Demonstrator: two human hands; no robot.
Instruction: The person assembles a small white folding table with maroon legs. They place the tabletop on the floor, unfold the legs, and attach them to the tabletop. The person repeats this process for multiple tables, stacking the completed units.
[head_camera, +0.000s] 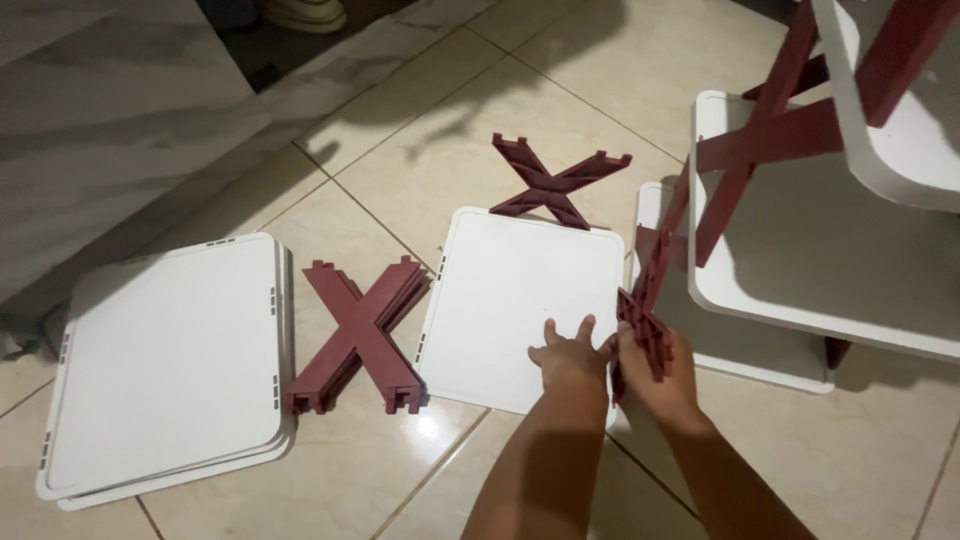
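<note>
My right hand (665, 378) grips the lower end of a dark red X-shaped plastic brace (652, 290) that stands upright between a white floor panel and the partly built rack. My left hand (570, 358) rests with fingers spread on the near right corner of a white rectangular panel (510, 290) lying flat on the tiled floor. Another red X brace (553, 183) stands at that panel's far edge.
A stack of red X braces (362, 335) lies left of the panel. Further left sits a stack of white panels (165, 365). A white-and-red shelf rack (810, 200) rises at the right. A marble step (100, 110) runs along the far left.
</note>
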